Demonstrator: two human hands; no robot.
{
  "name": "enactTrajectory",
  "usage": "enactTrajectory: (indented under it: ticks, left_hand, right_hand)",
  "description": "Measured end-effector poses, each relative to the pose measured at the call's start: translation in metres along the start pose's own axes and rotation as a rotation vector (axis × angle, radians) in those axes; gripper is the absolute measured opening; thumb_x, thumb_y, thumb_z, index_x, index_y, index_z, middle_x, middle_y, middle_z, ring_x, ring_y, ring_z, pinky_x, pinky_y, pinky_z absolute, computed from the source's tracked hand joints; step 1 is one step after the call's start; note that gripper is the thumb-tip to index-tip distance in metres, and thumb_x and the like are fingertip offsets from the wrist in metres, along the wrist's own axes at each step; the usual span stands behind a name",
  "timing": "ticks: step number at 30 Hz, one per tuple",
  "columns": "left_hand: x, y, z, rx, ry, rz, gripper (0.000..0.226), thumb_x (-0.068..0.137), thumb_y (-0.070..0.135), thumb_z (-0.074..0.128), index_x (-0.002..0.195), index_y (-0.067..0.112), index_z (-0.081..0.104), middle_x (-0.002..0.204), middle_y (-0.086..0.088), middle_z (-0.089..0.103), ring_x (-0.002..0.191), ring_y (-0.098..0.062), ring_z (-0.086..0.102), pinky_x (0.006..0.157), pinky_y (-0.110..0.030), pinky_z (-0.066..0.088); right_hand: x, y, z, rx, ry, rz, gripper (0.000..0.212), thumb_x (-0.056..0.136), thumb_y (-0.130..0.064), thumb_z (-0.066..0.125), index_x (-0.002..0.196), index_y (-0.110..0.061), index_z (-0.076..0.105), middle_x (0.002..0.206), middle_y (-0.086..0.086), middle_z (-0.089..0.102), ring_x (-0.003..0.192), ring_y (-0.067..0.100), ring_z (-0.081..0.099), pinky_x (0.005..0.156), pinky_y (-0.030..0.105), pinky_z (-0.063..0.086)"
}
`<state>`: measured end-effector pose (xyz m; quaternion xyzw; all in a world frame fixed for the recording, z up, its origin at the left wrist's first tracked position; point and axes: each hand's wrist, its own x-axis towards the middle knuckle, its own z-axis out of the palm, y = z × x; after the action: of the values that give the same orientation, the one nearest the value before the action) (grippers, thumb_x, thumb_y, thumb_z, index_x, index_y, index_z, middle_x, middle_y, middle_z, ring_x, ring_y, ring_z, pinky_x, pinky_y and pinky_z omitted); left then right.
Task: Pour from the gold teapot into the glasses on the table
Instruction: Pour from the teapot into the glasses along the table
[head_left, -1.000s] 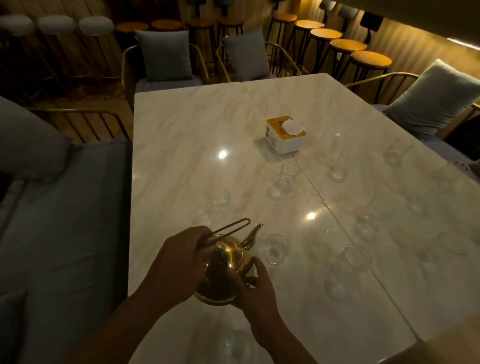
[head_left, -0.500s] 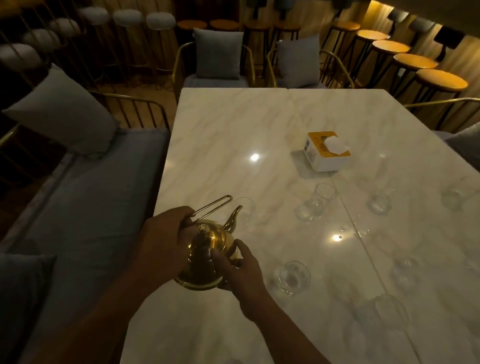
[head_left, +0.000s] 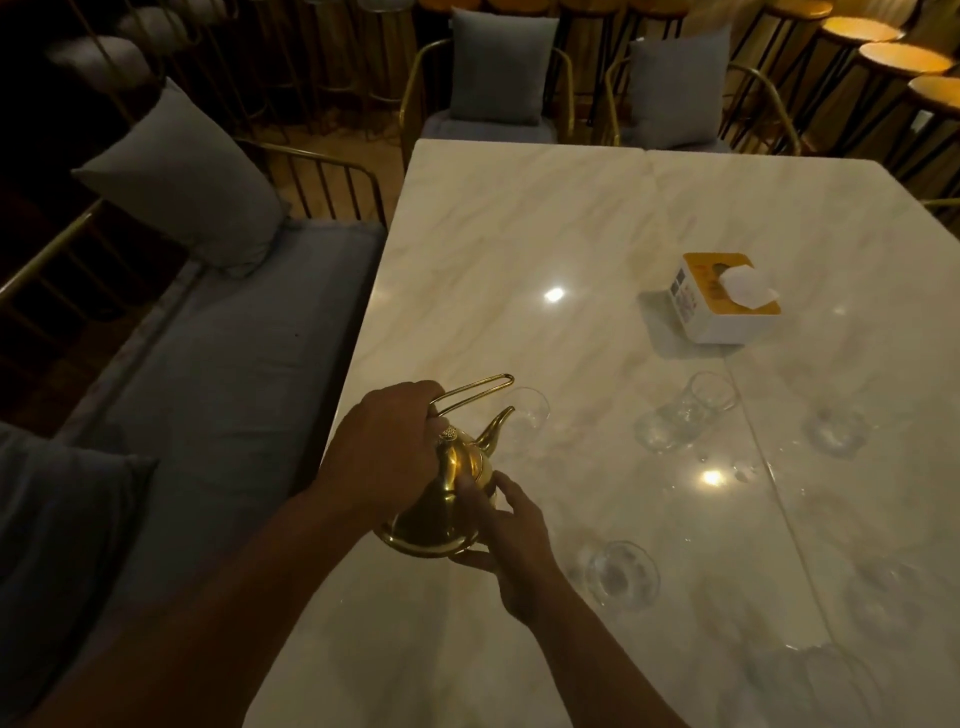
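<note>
I hold the gold teapot (head_left: 447, 499) above the near left part of the marble table (head_left: 519, 234). My left hand (head_left: 384, 452) grips its wire handle, and my right hand (head_left: 511, 540) supports the pot's base and side. The pot is tilted, and its spout points at a clear glass (head_left: 527, 413) just beyond it. A second glass (head_left: 621, 574) stands to the right of my right hand. A third glass (head_left: 688, 413) stands farther right, and several more faint glasses sit toward the right edge.
A white and yellow tissue box (head_left: 727, 299) sits mid-table. A grey bench with cushions (head_left: 218, 374) runs along the table's left side. Gold-framed chairs with cushions (head_left: 498, 67) stand at the far end, and bar stools (head_left: 904, 57) line the back right.
Both hands carried the teapot leftward and away from me, from the glass near my right hand to the farther glass. My view turned left.
</note>
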<state>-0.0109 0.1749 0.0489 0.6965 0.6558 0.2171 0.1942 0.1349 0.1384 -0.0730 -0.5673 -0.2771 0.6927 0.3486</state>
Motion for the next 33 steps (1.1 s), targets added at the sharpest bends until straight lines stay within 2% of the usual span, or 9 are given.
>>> enactTrajectory:
  ticks: [2,6,9,12,15,19,23,33]
  left_hand:
    - [0.006,0.003,0.001,0.012,-0.007,0.005,0.027,0.091,0.021,0.056,0.115,0.011,0.059,0.101,-0.006,0.067,0.093,-0.020,0.062,0.086,-0.033,0.051]
    - [0.016,0.006,0.004,0.020,-0.027,-0.005,0.033,0.091,0.023,0.056,0.123,0.013,0.056,0.107,-0.005,0.067,0.096,-0.018,0.062,0.085,-0.028,0.047]
    - [0.021,0.009,0.007,0.032,-0.033,-0.008,0.034,0.091,0.024,0.056,0.123,0.013,0.056,0.109,-0.005,0.067,0.098,-0.019,0.062,0.084,-0.026,0.044]
    - [0.024,0.011,0.011,0.050,-0.024,-0.007,0.034,0.090,0.025,0.058,0.123,0.014,0.057,0.112,-0.005,0.067,0.099,-0.021,0.062,0.088,-0.030,0.047]
    - [0.028,0.011,0.013,0.053,-0.028,-0.010,0.035,0.090,0.026,0.057,0.124,0.014,0.056,0.113,-0.006,0.067,0.101,-0.022,0.062,0.090,-0.033,0.048]
    - [0.032,0.011,0.015,0.048,-0.038,-0.019,0.036,0.090,0.026,0.059,0.123,0.014,0.057,0.112,-0.005,0.068,0.099,-0.022,0.063,0.092,-0.035,0.051]
    - [0.035,0.010,0.016,0.057,-0.037,-0.017,0.036,0.090,0.025,0.059,0.123,0.014,0.057,0.111,-0.005,0.068,0.099,-0.021,0.063,0.089,-0.032,0.049]
    - [0.034,0.011,0.016,0.055,-0.036,-0.014,0.036,0.090,0.025,0.059,0.123,0.012,0.057,0.111,-0.007,0.068,0.098,-0.022,0.064,0.091,-0.036,0.051]
  right_hand:
    - [0.003,-0.001,-0.001,0.017,0.000,0.012,0.071,0.087,-0.044,0.078,0.150,-0.026,0.048,0.118,0.009,0.071,0.094,0.022,0.075,0.066,0.035,0.066]
    - [0.007,-0.004,-0.002,0.033,0.015,0.044,0.077,0.085,-0.047,0.079,0.152,-0.025,0.048,0.131,0.015,0.066,0.103,0.030,0.073,0.070,0.039,0.067]
    - [0.009,-0.006,-0.005,0.037,0.015,0.046,0.080,0.081,-0.050,0.079,0.151,-0.025,0.049,0.125,0.013,0.068,0.103,0.030,0.073,0.070,0.039,0.067]
    - [0.011,-0.007,-0.007,0.045,0.014,0.066,0.089,0.075,-0.053,0.081,0.152,-0.024,0.046,0.123,0.012,0.069,0.103,0.030,0.073,0.071,0.039,0.067]
    - [0.013,-0.009,-0.009,0.063,0.009,0.077,0.087,0.077,-0.052,0.080,0.152,-0.024,0.047,0.114,0.006,0.070,0.099,0.028,0.074,0.067,0.036,0.066]
    - [0.014,-0.007,-0.010,0.054,0.001,0.079,0.094,0.072,-0.056,0.080,0.153,-0.024,0.045,0.111,0.003,0.071,0.096,0.026,0.076,0.068,0.037,0.066]
    - [0.016,-0.009,-0.011,0.046,-0.008,0.077,0.094,0.071,-0.058,0.079,0.152,-0.024,0.046,0.125,0.012,0.070,0.099,0.028,0.076,0.069,0.037,0.066]
    - [0.018,-0.008,-0.011,0.024,-0.003,0.093,0.101,0.066,-0.060,0.079,0.154,-0.024,0.044,0.132,0.015,0.067,0.103,0.031,0.074,0.066,0.035,0.066]
